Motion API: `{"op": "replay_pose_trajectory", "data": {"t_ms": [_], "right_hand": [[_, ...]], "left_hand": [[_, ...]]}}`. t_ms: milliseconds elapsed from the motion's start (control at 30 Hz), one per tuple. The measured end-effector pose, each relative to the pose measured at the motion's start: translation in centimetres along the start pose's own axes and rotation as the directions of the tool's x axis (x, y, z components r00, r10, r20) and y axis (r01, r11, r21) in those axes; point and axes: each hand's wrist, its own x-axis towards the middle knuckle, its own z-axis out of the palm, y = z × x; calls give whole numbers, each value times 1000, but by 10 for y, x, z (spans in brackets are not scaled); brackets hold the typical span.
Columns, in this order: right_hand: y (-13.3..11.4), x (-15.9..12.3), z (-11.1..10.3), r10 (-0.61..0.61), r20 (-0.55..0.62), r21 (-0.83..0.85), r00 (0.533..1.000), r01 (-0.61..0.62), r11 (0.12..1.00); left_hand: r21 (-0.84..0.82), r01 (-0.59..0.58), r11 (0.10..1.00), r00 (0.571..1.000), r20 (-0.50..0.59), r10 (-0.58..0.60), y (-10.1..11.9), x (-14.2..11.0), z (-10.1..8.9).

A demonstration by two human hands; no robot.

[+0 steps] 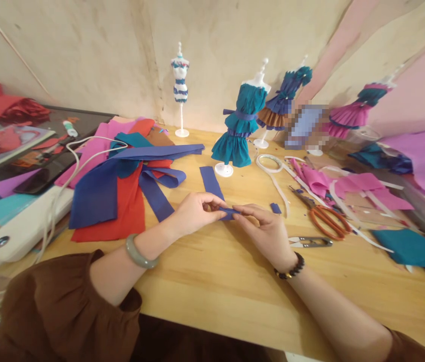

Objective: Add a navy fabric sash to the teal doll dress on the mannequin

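Between both hands, above the wooden table, is a blue fabric strip [212, 182], its free end stretching away toward the dressed mini mannequin. My left hand [199, 213] pinches the strip's near end from the left, thumb and fingers pressed together. From the right, my right hand [263, 226] pinches the same end, where the cloth looks folded over. The fingertips hide part of the fold. A small blue scrap [275, 207] lies just beyond my right hand. Thread snips [310, 242] and orange-handled scissors [329, 221] rest to its right.
Mini mannequins stand along the wall, one in a teal dress [239, 125] and one mostly bare [180, 90]. Blue, red and pink fabric pieces [95, 201] pile at left beside a white power bank [23, 223] with a cable. A tape roll [269, 162] and teal cloth [412, 246] lie at right.
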Motion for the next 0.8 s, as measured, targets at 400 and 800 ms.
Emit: {"op": "replay_pose_trajectory", "data": {"t_ms": [400, 800], "right_hand": [[0, 0, 0, -62, 28, -51, 998, 63, 997], [3, 0, 0, -14, 69, -46, 998, 17, 999]], "left_hand": [[82, -23, 996, 999, -34, 26, 6, 0, -2], [130, -40, 991, 999, -18, 43, 8, -1, -4]]}}
